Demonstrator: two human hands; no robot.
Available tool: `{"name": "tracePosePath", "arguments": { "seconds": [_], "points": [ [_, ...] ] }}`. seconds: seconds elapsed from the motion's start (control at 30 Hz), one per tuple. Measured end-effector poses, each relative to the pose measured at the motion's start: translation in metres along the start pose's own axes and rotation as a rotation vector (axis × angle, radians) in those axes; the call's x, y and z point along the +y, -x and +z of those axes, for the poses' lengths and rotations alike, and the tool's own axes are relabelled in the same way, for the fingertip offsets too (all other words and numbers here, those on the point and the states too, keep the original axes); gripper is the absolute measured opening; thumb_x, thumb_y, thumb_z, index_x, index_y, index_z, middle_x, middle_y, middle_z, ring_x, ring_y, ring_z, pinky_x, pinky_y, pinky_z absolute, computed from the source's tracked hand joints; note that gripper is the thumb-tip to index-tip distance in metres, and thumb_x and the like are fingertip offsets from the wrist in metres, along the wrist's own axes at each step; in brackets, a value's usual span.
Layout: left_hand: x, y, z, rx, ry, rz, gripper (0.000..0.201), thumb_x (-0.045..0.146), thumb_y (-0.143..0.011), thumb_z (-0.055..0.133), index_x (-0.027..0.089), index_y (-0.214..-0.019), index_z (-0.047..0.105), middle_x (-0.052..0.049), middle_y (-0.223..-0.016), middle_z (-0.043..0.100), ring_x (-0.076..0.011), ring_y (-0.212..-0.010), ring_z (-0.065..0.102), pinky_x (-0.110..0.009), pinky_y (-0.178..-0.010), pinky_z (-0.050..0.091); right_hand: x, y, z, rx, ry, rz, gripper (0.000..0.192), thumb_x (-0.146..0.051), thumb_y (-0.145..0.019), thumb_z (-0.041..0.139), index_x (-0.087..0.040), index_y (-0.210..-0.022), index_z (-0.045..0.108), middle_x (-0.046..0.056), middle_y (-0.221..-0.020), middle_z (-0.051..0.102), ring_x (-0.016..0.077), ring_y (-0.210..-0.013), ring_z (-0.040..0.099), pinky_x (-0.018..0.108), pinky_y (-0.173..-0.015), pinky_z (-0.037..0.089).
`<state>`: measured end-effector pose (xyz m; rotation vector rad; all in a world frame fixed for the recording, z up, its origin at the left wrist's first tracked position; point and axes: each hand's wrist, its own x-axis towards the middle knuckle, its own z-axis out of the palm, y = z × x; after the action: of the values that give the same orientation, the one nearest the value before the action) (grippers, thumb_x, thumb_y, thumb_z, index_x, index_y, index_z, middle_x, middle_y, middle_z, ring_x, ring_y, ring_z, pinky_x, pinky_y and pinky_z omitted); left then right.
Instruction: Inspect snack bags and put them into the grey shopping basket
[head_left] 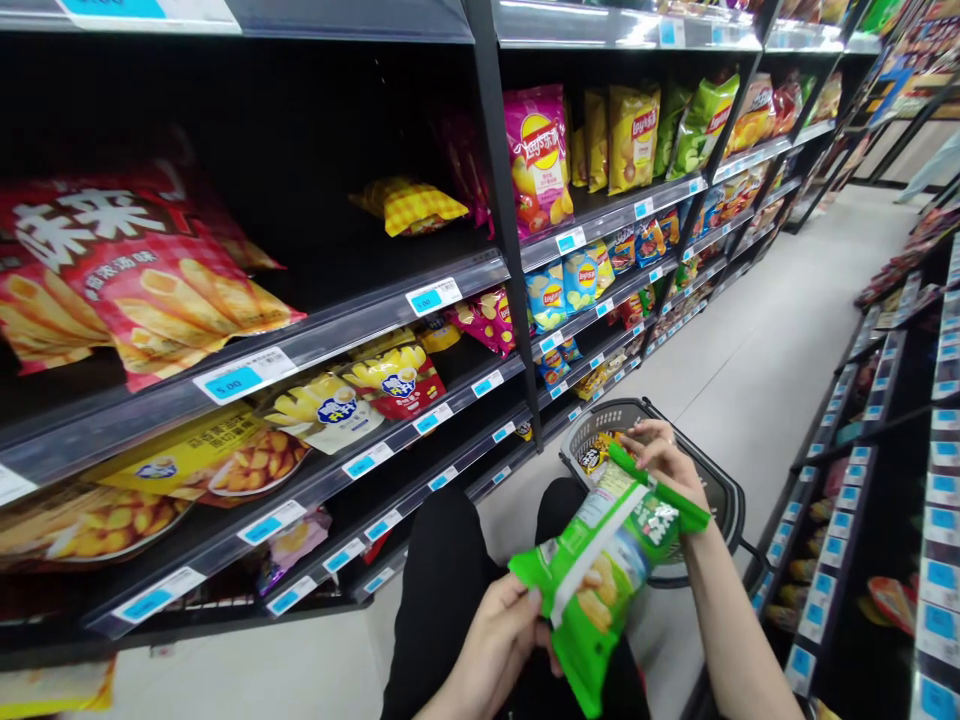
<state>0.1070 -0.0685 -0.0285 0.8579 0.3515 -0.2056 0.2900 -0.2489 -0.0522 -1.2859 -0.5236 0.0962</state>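
Note:
I hold a green snack bag (pixel 607 570) in both hands, low in the middle of the view, above my black-clad knees. My left hand (pixel 499 640) grips its lower left edge. My right hand (pixel 660 455) pinches its top corner. Just beyond the bag, a dark shopping basket (pixel 724 495) rests on the floor with a packet inside.
Black shelves with blue price tags run along the left, stocked with red snack bags (pixel 142 275), yellow packets (pixel 360 395) and Lay's chip bags (pixel 536 160). Another shelf (pixel 892 480) lines the right. A grey tiled aisle (pixel 780 330) stretches ahead between them.

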Motion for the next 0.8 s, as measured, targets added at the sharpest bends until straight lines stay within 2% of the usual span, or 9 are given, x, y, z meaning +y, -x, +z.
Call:
{"name": "tracePosePath", "arguments": {
  "seconds": [0.1,0.2,0.27,0.33,0.47,0.53,0.63,0.7,0.8],
  "points": [
    [-0.012,-0.013,-0.016,0.171,0.259,-0.166,0.015,0.020,-0.074,0.066,0.011,-0.086,0.063,-0.004,-0.067,0.067,-0.0126,-0.052,0.062,-0.019,-0.046,0.048,0.005,0.009,-0.009,-0.065,-0.074,0.016,0.014,-0.026,-0.074,0.062,-0.020,-0.062,0.060,0.004,-0.099,0.050,0.0267,-0.116,0.045,0.043,-0.103,0.031],
    [-0.027,-0.027,-0.032,0.214,0.488,-0.313,0.005,0.006,-0.079,0.055,0.009,-0.079,0.060,-0.004,-0.065,0.067,-0.0107,-0.054,0.064,-0.017,-0.052,0.051,0.025,0.031,-0.010,0.039,-0.273,0.129,0.019,-0.038,-0.079,0.054,-0.022,-0.072,0.061,0.003,-0.087,0.056,0.0256,-0.101,0.055,0.047,-0.096,0.038],
    [-0.038,-0.034,-0.039,0.215,0.599,-0.381,0.015,0.002,-0.082,0.047,0.007,-0.073,0.058,-0.005,-0.063,0.066,-0.0088,-0.056,0.064,-0.014,-0.056,0.052,0.043,0.054,-0.011,0.123,-0.336,0.206,0.040,-0.058,-0.080,0.042,-0.025,-0.084,0.063,0.005,-0.086,0.061,0.0260,-0.094,0.059,0.048,-0.094,0.039],
    [-0.047,-0.039,-0.042,0.234,0.679,-0.453,0.020,0.001,-0.084,0.042,0.006,-0.071,0.056,-0.006,-0.061,0.065,-0.0079,-0.056,0.064,-0.011,-0.056,0.052,0.060,0.082,-0.014,0.151,-0.333,0.274,0.064,-0.076,-0.072,0.035,-0.024,-0.095,0.063,0.008,-0.093,0.064,0.0294,-0.098,0.058,0.049,-0.097,0.036],
    [-0.057,-0.045,-0.040,0.338,0.846,-0.584,0.017,0.005,-0.087,0.041,0.006,-0.076,0.054,-0.007,-0.064,0.063,-0.0069,-0.056,0.063,-0.010,-0.055,0.052,0.089,0.139,-0.028,0.182,-0.376,0.358,0.087,-0.086,-0.055,0.042,-0.024,-0.114,0.059,0.013,-0.114,0.060,0.0349,-0.114,0.049,0.051,-0.099,0.033],
    [-0.066,-0.049,-0.038,0.385,0.935,-0.642,0.017,0.005,-0.087,0.040,0.008,-0.075,0.052,-0.004,-0.063,0.060,-0.0054,-0.054,0.061,-0.008,-0.054,0.051,0.103,0.162,-0.037,0.260,-0.357,0.402,0.084,-0.081,-0.050,0.056,-0.029,-0.116,0.057,0.011,-0.117,0.059,0.0344,-0.112,0.051,0.050,-0.093,0.040],
    [-0.094,-0.058,-0.039,0.405,0.971,-0.721,0.021,0.001,-0.084,0.043,0.011,-0.067,0.049,-0.001,-0.059,0.055,-0.0027,-0.052,0.058,-0.006,-0.055,0.048,0.125,0.182,-0.053,0.417,-0.199,0.520,0.053,-0.057,-0.050,0.076,-0.032,-0.096,0.065,0.005,-0.098,0.067,0.0306,-0.091,0.062,0.043,-0.076,0.052],
    [-0.122,-0.066,-0.042,0.386,0.865,-0.790,0.024,0.002,-0.082,0.046,0.011,-0.060,0.048,0.000,-0.055,0.051,-0.0014,-0.048,0.054,-0.006,-0.053,0.045,0.136,0.183,-0.067,0.541,-0.094,0.554,0.031,-0.048,-0.057,0.075,-0.028,-0.079,0.066,0.003,-0.082,0.068,0.0273,-0.077,0.065,0.039,-0.066,0.054],
    [-0.152,-0.078,-0.043,0.297,0.519,-0.860,0.026,0.012,-0.081,0.053,0.009,-0.055,0.052,-0.001,-0.050,0.049,-0.0033,-0.046,0.050,-0.009,-0.047,0.040,0.138,0.172,-0.105,0.622,0.085,0.585,0.029,-0.047,-0.060,0.071,-0.023,-0.077,0.065,0.004,-0.079,0.068,0.0263,-0.073,0.064,0.036,-0.063,0.053]
  ]
}}
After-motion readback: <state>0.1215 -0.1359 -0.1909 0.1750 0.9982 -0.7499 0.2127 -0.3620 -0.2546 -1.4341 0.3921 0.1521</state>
